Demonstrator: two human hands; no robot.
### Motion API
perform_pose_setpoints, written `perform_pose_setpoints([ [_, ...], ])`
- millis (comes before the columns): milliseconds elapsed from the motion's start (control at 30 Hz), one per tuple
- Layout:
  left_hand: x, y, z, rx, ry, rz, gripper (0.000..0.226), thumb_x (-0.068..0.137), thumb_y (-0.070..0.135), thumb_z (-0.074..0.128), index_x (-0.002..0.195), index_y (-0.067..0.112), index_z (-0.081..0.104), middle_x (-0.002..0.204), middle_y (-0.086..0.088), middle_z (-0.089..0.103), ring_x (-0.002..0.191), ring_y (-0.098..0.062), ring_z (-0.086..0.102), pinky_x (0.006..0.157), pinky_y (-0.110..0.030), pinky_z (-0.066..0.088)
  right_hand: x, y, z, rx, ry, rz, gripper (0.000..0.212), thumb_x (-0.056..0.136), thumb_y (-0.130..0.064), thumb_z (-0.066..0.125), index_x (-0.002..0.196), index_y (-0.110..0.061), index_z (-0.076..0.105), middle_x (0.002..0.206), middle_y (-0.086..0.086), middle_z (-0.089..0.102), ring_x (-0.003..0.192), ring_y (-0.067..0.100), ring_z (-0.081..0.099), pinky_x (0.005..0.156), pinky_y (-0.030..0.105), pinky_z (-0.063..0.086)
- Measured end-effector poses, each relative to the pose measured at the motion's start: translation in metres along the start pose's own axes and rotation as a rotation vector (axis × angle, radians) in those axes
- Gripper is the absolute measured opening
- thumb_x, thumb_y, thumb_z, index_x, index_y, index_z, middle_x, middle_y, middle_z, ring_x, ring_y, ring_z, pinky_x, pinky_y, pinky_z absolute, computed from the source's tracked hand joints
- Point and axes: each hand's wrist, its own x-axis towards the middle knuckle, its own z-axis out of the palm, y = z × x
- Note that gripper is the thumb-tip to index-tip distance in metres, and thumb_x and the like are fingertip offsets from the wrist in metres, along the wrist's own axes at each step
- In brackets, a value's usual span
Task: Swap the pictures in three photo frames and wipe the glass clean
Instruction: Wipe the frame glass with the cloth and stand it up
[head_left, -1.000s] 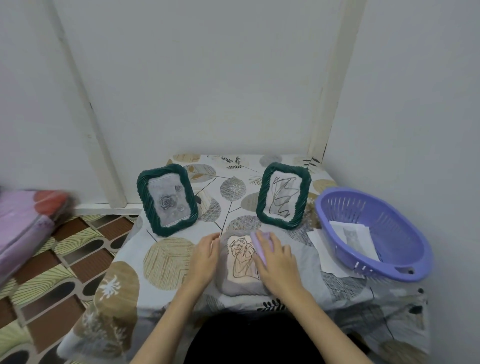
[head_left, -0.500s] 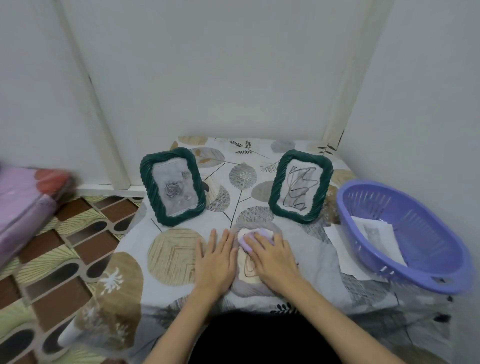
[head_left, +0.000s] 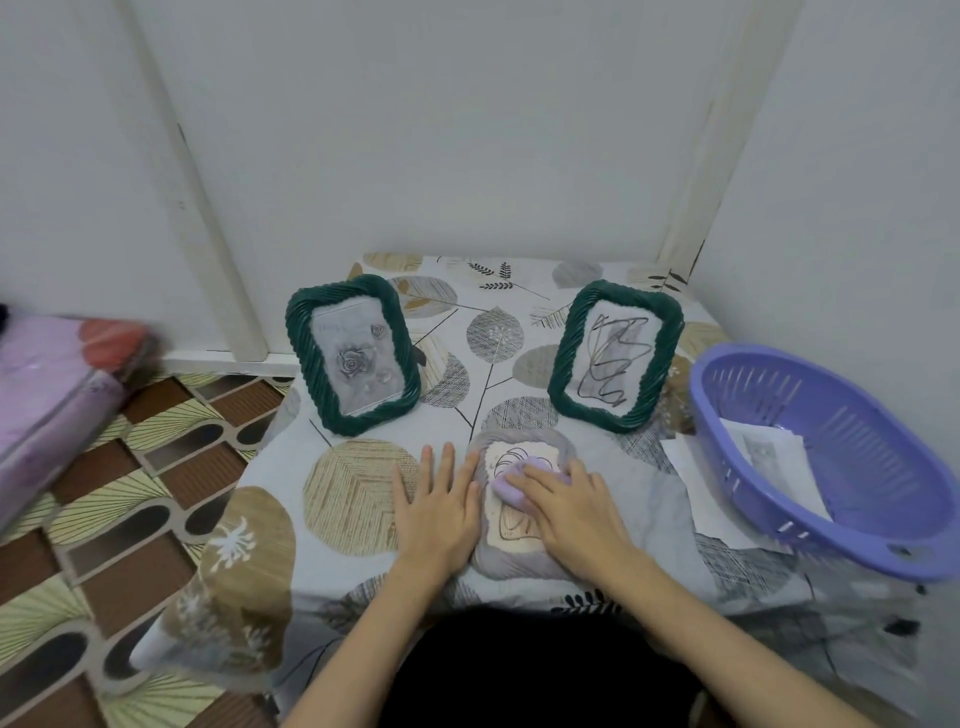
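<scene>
A grey-rimmed photo frame (head_left: 519, 564) lies flat at the table's near edge, showing a line drawing of a leaf. My right hand (head_left: 574, 512) presses a small lilac cloth (head_left: 506, 491) onto its glass, fingers curled over the cloth. My left hand (head_left: 439, 506) rests flat with straight fingers on the frame's left rim. Two dark green frames stand upright behind: the left one (head_left: 353, 356) holds a rose picture, the right one (head_left: 615, 356) a scribble drawing.
A purple plastic basket (head_left: 831, 467) with loose prints inside sits at the right on a white sheet (head_left: 691, 483). The leaf-patterned tablecloth (head_left: 358, 493) covers the small table in a wall corner. A pink bundle (head_left: 47, 395) lies on the patterned floor at left.
My right hand with the cloth slid up the glass and back toward its middle. My left hand shifted onto the frame's left rim. The camera view moved slightly.
</scene>
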Motion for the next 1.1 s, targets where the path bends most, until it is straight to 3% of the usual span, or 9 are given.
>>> perform_pose_setpoints([
  [167, 0.0, -0.001, -0.001, -0.024, -0.026, 0.0, 0.049, 0.099, 0.041, 0.01, 0.146, 0.039, -0.003, 0.158, 0.008, -0.004, 0.145, -0.015, -0.011, 0.115, -0.05, -0.012, 0.04, -0.013, 0.004, 0.084, -0.116, 0.233, 0.04, 0.091, -0.021, 0.047, 0.129, -0.031, 0.048, 0.134, -0.01, 0.051, 0.104, 0.029, 0.044, 0.083, 0.038, 0.035],
  [300, -0.001, 0.0, 0.0, -0.018, -0.028, 0.008, 0.049, 0.099, 0.039, 0.01, 0.146, 0.037, -0.003, 0.158, 0.008, -0.006, 0.145, -0.014, -0.012, 0.115, -0.051, -0.011, 0.02, -0.021, 0.01, -0.017, 0.022, 0.067, 0.04, 0.066, -0.025, 0.061, 0.105, -0.033, 0.066, 0.103, -0.013, 0.069, 0.074, 0.023, 0.057, 0.058, 0.031, 0.045],
  [367, -0.001, 0.0, -0.001, -0.005, -0.027, 0.019, 0.05, 0.099, 0.037, 0.01, 0.146, 0.036, -0.005, 0.158, 0.007, -0.007, 0.145, -0.014, -0.012, 0.114, -0.05, -0.011, 0.016, -0.011, 0.007, -0.074, 0.024, 0.069, 0.041, 0.062, -0.022, 0.055, 0.101, -0.031, 0.067, 0.1, -0.011, 0.069, 0.077, 0.024, 0.053, 0.056, 0.031, 0.043],
  [533, -0.001, -0.002, -0.001, -0.009, -0.039, 0.006, 0.05, 0.099, 0.038, 0.011, 0.146, 0.036, -0.005, 0.157, 0.007, -0.008, 0.145, -0.015, -0.012, 0.114, -0.05, -0.011, 0.044, -0.026, 0.01, 0.074, -0.134, 0.216, 0.039, 0.089, -0.02, 0.039, 0.125, -0.028, 0.05, 0.132, -0.001, 0.051, 0.108, 0.031, 0.042, 0.088, 0.041, 0.034],
  [633, -0.003, 0.0, 0.0, -0.018, -0.03, 0.006, 0.05, 0.099, 0.039, 0.012, 0.146, 0.037, -0.004, 0.158, 0.007, -0.006, 0.145, -0.015, -0.011, 0.115, -0.05, -0.009, 0.022, -0.025, 0.005, 0.06, 0.002, 0.096, 0.034, 0.088, -0.04, 0.035, 0.108, -0.037, 0.062, 0.112, -0.011, 0.065, 0.085, 0.025, 0.057, 0.066, 0.035, 0.046],
  [700, -0.002, -0.001, -0.001, -0.021, -0.025, 0.005, 0.05, 0.099, 0.039, 0.012, 0.146, 0.038, -0.004, 0.158, 0.007, -0.006, 0.145, -0.015, -0.01, 0.115, -0.051, -0.009, 0.004, -0.007, 0.003, 0.003, 0.032, 0.006, 0.034, 0.086, -0.046, 0.034, 0.102, -0.042, 0.064, 0.105, -0.015, 0.066, 0.074, 0.021, 0.058, 0.056, 0.03, 0.045],
  [767, -0.001, -0.002, 0.0, -0.028, -0.029, 0.005, 0.05, 0.098, 0.04, 0.012, 0.146, 0.038, -0.004, 0.158, 0.007, -0.006, 0.145, -0.015, -0.011, 0.116, -0.051, -0.009, 0.003, 0.008, -0.002, -0.031, -0.016, 0.017, 0.037, 0.088, -0.048, 0.03, 0.106, -0.043, 0.063, 0.108, -0.014, 0.065, 0.074, 0.021, 0.054, 0.058, 0.031, 0.045],
  [900, -0.002, 0.0, 0.001, -0.033, -0.021, 0.002, 0.05, 0.098, 0.041, 0.012, 0.146, 0.038, -0.003, 0.158, 0.007, -0.005, 0.145, -0.015, -0.01, 0.116, -0.052, -0.008, 0.027, 0.006, 0.004, 0.098, -0.098, 0.221, 0.043, 0.094, -0.046, 0.024, 0.125, -0.036, 0.051, 0.13, -0.006, 0.054, 0.096, 0.028, 0.046, 0.078, 0.035, 0.04],
  [1100, -0.001, -0.001, 0.001, -0.029, -0.028, 0.001, 0.051, 0.098, 0.041, 0.012, 0.146, 0.038, -0.004, 0.158, 0.008, -0.006, 0.145, -0.015, -0.01, 0.115, -0.052, -0.008, -0.033, -0.007, -0.004, 0.1, 0.092, -0.109, 0.034, 0.086, -0.038, 0.042, 0.114, -0.034, 0.06, 0.108, -0.016, 0.066, 0.07, 0.021, 0.052, 0.059, 0.029, 0.048],
])
